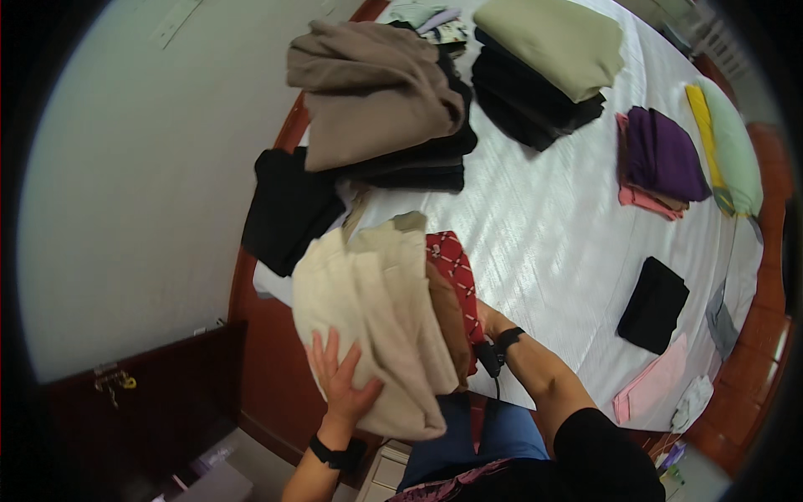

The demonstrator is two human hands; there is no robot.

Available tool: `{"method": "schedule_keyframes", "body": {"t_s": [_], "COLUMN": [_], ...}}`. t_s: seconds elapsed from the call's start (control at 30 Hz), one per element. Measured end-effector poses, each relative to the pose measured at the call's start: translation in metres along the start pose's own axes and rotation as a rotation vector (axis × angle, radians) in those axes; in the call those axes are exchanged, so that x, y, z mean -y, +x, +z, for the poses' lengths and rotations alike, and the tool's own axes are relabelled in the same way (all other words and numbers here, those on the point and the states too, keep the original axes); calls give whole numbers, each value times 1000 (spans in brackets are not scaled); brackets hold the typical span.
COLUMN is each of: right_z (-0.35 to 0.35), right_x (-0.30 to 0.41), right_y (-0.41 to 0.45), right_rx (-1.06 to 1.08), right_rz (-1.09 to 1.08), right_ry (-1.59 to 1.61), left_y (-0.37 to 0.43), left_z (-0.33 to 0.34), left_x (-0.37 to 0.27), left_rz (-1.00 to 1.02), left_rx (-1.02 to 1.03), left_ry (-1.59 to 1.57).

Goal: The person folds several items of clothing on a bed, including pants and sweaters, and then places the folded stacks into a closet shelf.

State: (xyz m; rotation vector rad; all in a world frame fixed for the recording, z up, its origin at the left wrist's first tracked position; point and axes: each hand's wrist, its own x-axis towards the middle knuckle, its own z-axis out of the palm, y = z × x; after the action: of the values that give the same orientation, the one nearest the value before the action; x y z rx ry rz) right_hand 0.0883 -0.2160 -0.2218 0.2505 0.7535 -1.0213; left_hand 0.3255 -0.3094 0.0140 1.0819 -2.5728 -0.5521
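A bundle of folded clothes is held upright between my hands, at the near edge of the bed. Its left face is a cream folded garment (357,314), followed by a brown one (448,320) and a red patterned one (456,263) with white crossing lines. My left hand (345,376) presses its spread fingers against the cream cloth. On the other side, my right hand (489,319) supports the red cloth, its fingers mostly hidden. Each wrist wears a black band. Left of the bundle lies a black folded garment (288,210).
A taupe-topped pile of clothes (376,94) and a pale-green-topped pile (552,44) stand farther back on the white bedsheet (521,219). To the right lie a purple-topped pile (668,154), a black folded cloth (652,305) and a pink one (652,383). A wall (138,188) bounds the left.
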Motion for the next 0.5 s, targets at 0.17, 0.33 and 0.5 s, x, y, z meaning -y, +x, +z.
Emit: {"method": "schedule_keyframes", "body": {"t_s": [0.17,0.33,0.5], "right_z": [23,36,29], "right_x": [24,23,13], "right_y": [-8,-13,-7], "right_rx": [100,95,101], "right_rz": [-244,-479,-430], "right_ry": [-731,-866,-685], "left_y": [-14,-27,-23], "left_z": [2,3,9], "left_x": [9,15,13], "left_rz": [-13,-58,24], "left_rx": [-1,31,-22], "left_ry": [-25,-16,-64]}}
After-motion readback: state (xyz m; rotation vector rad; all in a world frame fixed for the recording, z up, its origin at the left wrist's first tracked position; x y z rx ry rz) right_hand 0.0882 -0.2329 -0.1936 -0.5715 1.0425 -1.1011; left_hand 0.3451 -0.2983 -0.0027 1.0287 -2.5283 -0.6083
